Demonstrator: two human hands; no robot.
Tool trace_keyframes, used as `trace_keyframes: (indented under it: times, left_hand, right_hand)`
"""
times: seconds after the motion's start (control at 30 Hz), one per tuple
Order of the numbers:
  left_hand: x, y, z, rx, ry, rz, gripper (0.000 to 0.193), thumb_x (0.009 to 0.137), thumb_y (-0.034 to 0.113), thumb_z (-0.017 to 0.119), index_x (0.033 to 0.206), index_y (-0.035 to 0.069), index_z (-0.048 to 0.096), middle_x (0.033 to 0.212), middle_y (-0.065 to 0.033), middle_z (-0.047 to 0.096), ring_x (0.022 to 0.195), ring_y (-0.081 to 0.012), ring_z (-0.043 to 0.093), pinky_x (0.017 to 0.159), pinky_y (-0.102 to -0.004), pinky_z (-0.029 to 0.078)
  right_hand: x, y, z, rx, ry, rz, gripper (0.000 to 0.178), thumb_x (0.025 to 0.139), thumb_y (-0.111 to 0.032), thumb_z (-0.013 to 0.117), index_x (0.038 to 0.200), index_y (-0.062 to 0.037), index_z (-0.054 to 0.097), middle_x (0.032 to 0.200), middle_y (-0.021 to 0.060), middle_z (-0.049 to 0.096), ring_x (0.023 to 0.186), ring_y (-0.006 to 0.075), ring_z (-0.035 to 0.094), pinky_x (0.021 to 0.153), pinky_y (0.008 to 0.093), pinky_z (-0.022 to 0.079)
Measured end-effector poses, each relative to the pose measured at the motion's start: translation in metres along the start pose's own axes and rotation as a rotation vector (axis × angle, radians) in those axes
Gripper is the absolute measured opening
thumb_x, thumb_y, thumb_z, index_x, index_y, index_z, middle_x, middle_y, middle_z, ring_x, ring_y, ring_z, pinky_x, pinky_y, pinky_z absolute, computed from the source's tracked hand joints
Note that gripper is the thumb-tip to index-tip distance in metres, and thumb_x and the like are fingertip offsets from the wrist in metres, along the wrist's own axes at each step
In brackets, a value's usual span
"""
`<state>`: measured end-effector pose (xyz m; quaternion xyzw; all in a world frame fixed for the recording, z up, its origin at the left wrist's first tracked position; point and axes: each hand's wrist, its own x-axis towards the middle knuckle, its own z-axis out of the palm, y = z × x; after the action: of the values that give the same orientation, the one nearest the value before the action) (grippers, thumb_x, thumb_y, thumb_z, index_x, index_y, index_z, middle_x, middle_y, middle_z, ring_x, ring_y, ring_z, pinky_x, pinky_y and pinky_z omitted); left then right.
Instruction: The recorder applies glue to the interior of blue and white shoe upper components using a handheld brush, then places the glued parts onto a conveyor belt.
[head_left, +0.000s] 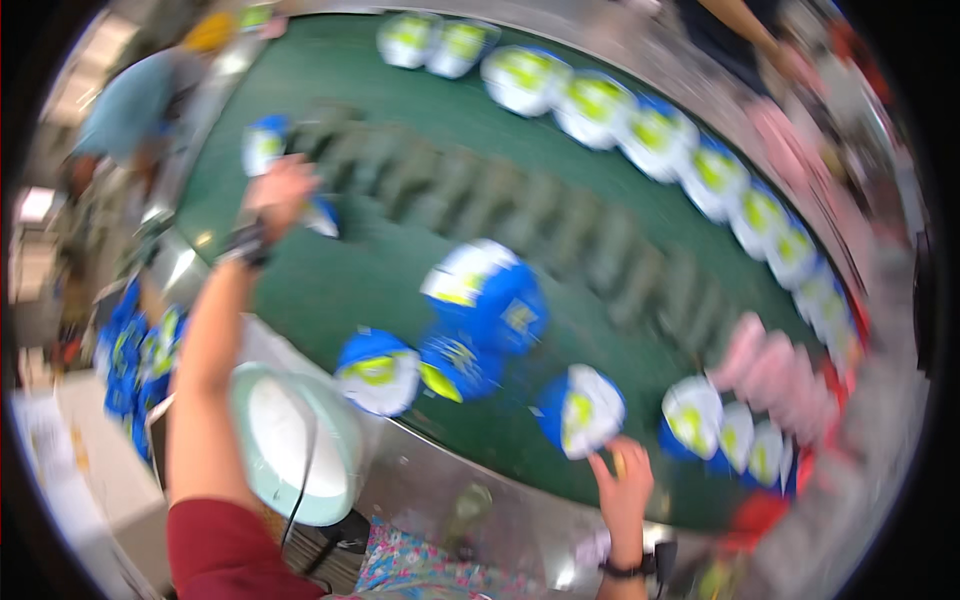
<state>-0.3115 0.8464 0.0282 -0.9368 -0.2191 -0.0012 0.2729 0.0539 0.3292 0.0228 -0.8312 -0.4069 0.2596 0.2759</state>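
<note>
Over the far left of the green belt is my left hand (283,187), smeared by motion. A small blue and white piece (264,147) shows just beyond its fingers and another blue and white piece (322,216) beside its palm; whether it grips either is unclear. Closer to me on the right, my right hand (625,480) has its thumb and fingers closed at the near edge of a round white, blue and lime piece (590,412). Between the hands lie a larger blue and white domed piece (515,305), a blue piece (470,365) and another round piece (378,372).
Dark grey-green pieces (520,205) run diagonally along the belt (300,270). Round pieces (655,140) line the far edge; pink pieces (770,370) lie right. A pale green basin (350,450) stands near left, by blue pieces (125,345). A person in a blue cap (130,100) is far left.
</note>
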Motion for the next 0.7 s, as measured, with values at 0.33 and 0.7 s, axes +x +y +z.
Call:
trace_keyframes:
  times: [0.33,0.7]
  left_hand:
    - [0.12,0.277,-0.195,-1.52,-0.435,-0.48,0.02,0.078,0.012,0.063,0.092,-0.002,0.068,0.072,-0.0023,0.063,0.064,-0.0082,0.056,0.055,-0.0253,0.044]
    - [0.137,0.435,-0.186,-1.358,-0.277,-0.749,0.036,0.082,0.024,0.07,0.105,-0.004,0.065,0.084,-0.017,0.068,0.078,-0.0283,0.068,0.071,-0.0412,0.053]
  right_hand:
    - [-0.036,-0.003,-0.019,0.102,0.034,0.008,0.03,0.076,-0.016,0.075,0.103,-0.0053,0.065,0.104,0.0085,0.063,0.092,0.0288,0.057,0.078,0.0382,0.05]
    - [-0.066,0.038,-0.05,0.247,0.11,0.058,0.029,0.076,-0.015,0.077,0.101,-0.0045,0.067,0.105,0.0096,0.065,0.092,0.0295,0.059,0.08,0.0371,0.05]
